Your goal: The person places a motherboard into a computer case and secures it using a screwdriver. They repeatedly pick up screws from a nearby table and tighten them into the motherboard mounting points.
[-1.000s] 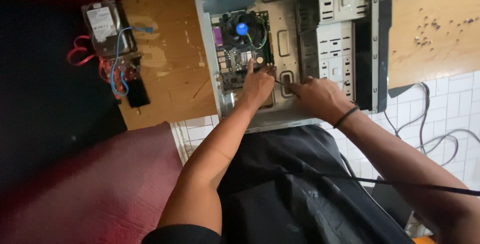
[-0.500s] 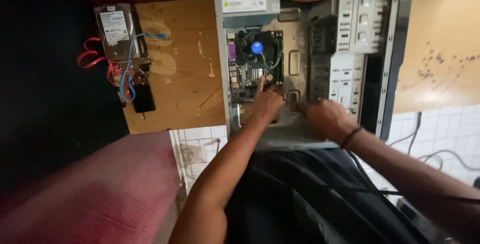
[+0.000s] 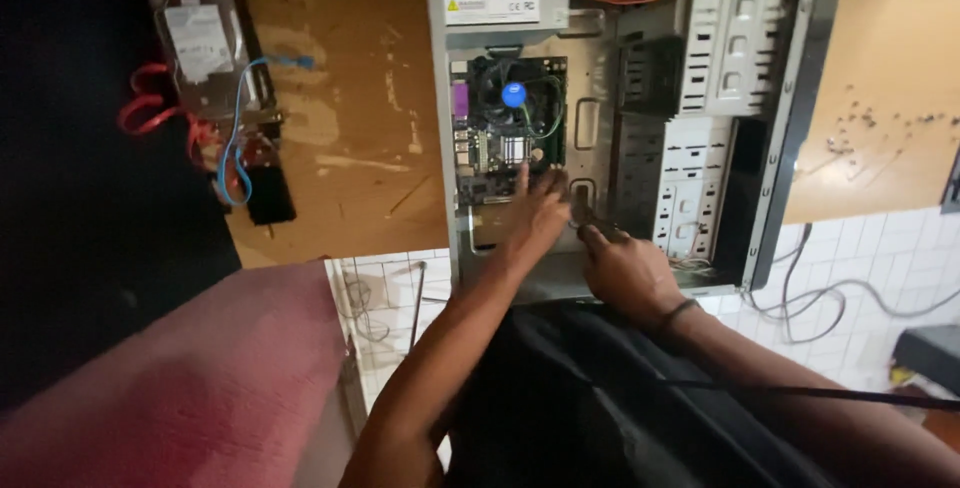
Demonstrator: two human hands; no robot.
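Inside the open case [image 3: 790, 148], a small motherboard [image 3: 508, 128] (blue-capped fan)

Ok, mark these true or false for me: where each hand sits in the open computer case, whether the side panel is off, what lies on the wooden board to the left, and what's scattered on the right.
1. The left hand touches the green motherboard in the open grey metal computer case. True.
2. The right hand rests outside the case on the white tiled floor. False: it reaches into the case beside the left hand.
3. A silver hard drive with red and blue cables lies on the wooden board. True.
4. The case's side panel is closed. False: the inside is exposed.
5. Small screws lie scattered on the right wooden board. True.
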